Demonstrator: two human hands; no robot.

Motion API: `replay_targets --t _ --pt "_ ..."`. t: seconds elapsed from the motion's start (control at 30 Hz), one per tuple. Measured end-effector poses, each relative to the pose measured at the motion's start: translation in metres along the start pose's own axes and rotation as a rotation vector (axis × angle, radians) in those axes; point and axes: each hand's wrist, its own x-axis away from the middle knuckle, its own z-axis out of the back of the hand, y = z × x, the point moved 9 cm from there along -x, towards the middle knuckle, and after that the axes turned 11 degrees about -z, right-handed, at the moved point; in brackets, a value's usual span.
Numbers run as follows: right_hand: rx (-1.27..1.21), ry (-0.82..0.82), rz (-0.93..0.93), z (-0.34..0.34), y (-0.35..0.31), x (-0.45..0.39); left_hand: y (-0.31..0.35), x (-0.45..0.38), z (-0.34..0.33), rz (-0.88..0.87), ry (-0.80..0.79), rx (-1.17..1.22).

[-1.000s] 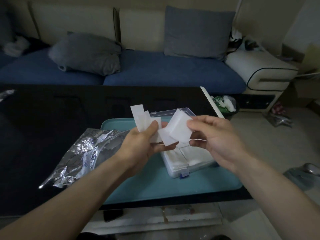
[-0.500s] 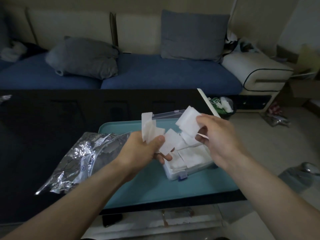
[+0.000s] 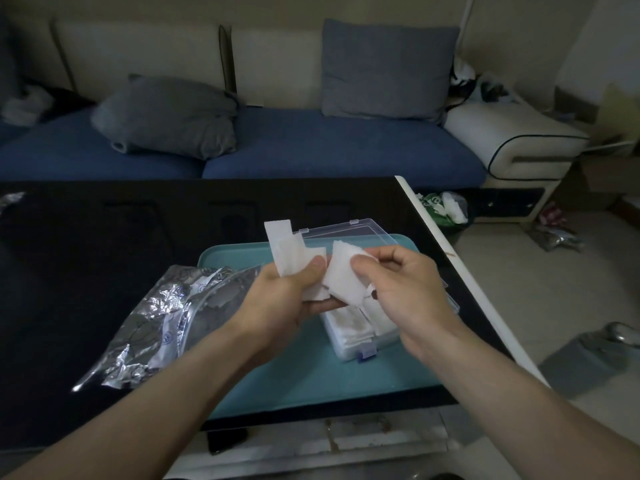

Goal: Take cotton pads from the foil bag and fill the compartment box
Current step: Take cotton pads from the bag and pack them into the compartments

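My left hand (image 3: 282, 299) grips a small stack of white cotton pads (image 3: 289, 252), fanned upward above the thumb. My right hand (image 3: 398, 285) pinches one white pad (image 3: 343, 271) from that stack, thumb and fingers curled on its top edge. Both hands hover over the clear compartment box (image 3: 360, 337), whose visible compartments hold white pads; its clear lid (image 3: 349, 232) lies open behind. The box sits on a teal tray (image 3: 277, 382). The crumpled foil bag (image 3: 162, 317) lies open on the black table, left of the tray.
The black table (image 3: 86, 244) ends at a white edge (image 3: 460, 271) on the right, with floor beyond. A blue sofa (image 3: 329, 150) with grey cushions stands behind. A bin with white waste (image 3: 443, 207) and scattered wrappers lie on the floor at right.
My right hand came back from over the box to the left hand's stack and now pinches a pad there. The left hand stayed roughly in place.
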Motion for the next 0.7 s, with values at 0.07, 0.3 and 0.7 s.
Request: replay_targets --t 0.07,0.3,0.7 --pt "-0.044 -0.017 0.027 0.003 -0.008 -0.001 -0.002 0.002 -0.002 0.059 -0.024 0.067" --pt "-0.041 -0.196 0.0 -0.006 -0.016 0.005 -0.011 0.013 -0.02 0.236 -0.26 0.145" --pt "0.154 -0.221 0.257 -0.02 -0.037 0.005 -0.022 0.012 -0.014 0.135 -0.478 -0.128"
